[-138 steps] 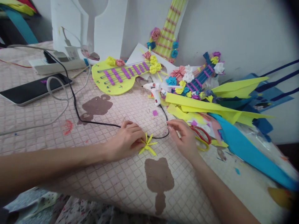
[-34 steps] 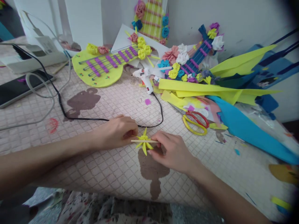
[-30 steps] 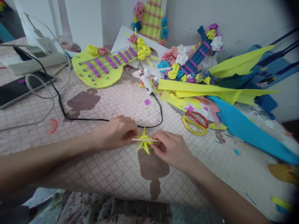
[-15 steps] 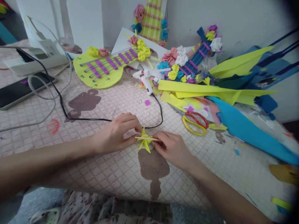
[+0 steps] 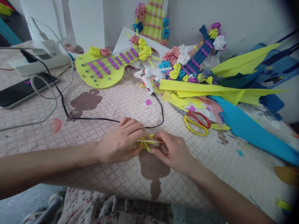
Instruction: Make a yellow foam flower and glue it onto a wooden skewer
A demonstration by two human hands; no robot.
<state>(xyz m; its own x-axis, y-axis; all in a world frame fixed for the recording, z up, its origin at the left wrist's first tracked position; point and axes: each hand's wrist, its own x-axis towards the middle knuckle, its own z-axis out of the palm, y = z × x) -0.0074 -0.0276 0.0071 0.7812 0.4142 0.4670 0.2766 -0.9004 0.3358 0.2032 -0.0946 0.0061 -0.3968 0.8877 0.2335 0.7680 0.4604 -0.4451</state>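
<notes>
Close to the table's front edge, my left hand (image 5: 128,137) is closed over a yellow paper star-like flower (image 5: 146,146), its fingers covering much of the paper. My right hand (image 5: 175,151) pinches the right end of a thin pale wooden stick (image 5: 153,141). The stick lies across the flower, its left end at my left fingers. Part of the flower shows between both hands, and some of its points are hidden.
Behind the hands lies a white glue gun (image 5: 146,81) with a black cord (image 5: 163,113). Scissors (image 5: 196,130) and blue paper (image 5: 247,127) are at right. A yellow paper guitar (image 5: 105,74) stands at the back, a phone (image 5: 25,90) at left.
My left hand has moved right and closed over the flower, covering its upper points. My right hand keeps its hold on the stick. The view has shifted slightly.
</notes>
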